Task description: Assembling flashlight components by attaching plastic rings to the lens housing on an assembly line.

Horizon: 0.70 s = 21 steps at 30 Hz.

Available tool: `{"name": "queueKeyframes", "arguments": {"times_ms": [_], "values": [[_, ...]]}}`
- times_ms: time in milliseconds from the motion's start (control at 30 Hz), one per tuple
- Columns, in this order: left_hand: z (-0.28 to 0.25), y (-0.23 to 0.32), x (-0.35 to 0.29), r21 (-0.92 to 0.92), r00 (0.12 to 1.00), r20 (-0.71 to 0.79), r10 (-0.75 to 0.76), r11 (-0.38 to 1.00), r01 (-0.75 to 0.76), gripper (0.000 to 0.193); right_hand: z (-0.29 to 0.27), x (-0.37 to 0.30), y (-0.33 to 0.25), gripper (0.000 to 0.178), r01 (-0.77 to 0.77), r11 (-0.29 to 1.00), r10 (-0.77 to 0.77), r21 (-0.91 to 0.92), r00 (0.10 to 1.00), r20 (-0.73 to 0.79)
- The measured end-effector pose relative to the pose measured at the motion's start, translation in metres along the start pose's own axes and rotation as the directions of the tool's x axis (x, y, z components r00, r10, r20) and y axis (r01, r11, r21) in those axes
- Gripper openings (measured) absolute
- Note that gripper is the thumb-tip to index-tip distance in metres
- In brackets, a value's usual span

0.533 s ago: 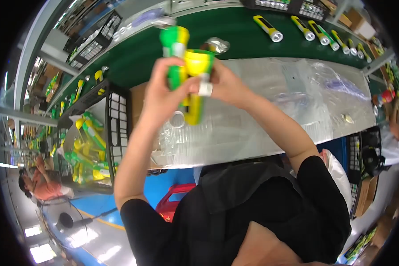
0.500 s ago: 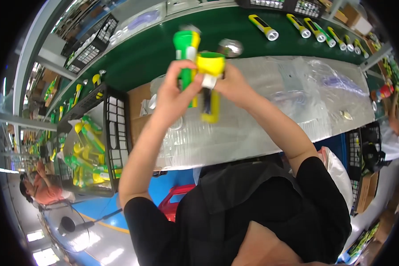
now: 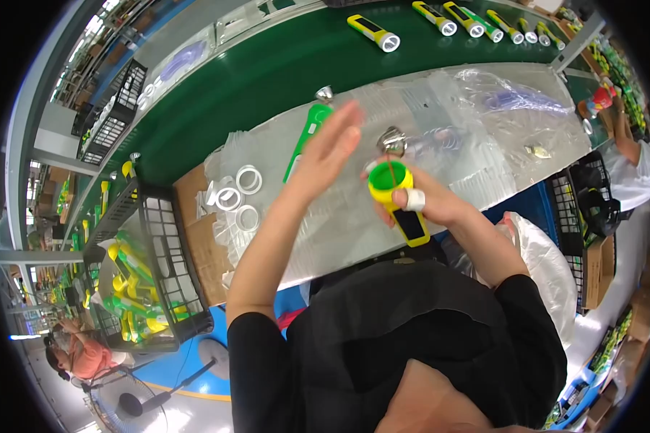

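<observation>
My right hand (image 3: 437, 202) grips a yellow flashlight body (image 3: 416, 229) with a dark panel, its wide green-lined mouth facing up. A white band wraps my right thumb. By that mouth hangs or rests a silver reflector (image 3: 392, 141), with a thin reddish wire between them. Blurred by motion, my left hand (image 3: 330, 153) is raised with fingers stretched out and nothing in them. Just beyond it a green flashlight body (image 3: 296, 155) lies on the plastic-covered tabletop (image 3: 354, 224), partly hidden by the hand. A second reflector (image 3: 324, 94) sits at its far end.
White rings (image 3: 246, 218) lie left on the table. A black crate (image 3: 173, 238) of green and yellow bodies stands farther left. Finished-looking flashlights (image 3: 374, 33) line the green belt (image 3: 267, 72) at the back. Other people are at both sides.
The green flashlight body has left my left hand and now lies on the table. My right hand has brought the yellow body nearer and to the right. The view has shifted.
</observation>
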<state>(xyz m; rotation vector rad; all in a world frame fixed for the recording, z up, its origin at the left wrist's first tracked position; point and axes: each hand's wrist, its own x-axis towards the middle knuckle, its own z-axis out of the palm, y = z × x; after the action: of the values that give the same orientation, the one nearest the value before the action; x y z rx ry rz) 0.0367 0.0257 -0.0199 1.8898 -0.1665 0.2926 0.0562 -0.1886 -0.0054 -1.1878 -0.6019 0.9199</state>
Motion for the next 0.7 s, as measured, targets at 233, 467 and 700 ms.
{"name": "queueKeyframes", "arguments": {"times_ms": [233,467,700], "values": [[0.0,0.024,-0.031,-0.422,0.954,0.255,-0.155,0.87,0.254,0.029,0.017,-0.016,0.013,0.053,-0.111,0.993,0.114,-0.025,0.964,0.242],[0.025,0.037,-0.061,-0.115,0.969,-0.118,0.216,0.967,-0.229,0.03,0.04,-0.015,0.018,0.049,-0.003,0.999,0.006,0.054,0.998,-0.055],[0.042,0.033,-0.061,-0.003,0.916,-0.042,0.4,0.916,-0.4,0.036,0.037,-0.016,0.042,0.044,0.108,0.993,-0.098,0.042,0.976,-0.193]]}}
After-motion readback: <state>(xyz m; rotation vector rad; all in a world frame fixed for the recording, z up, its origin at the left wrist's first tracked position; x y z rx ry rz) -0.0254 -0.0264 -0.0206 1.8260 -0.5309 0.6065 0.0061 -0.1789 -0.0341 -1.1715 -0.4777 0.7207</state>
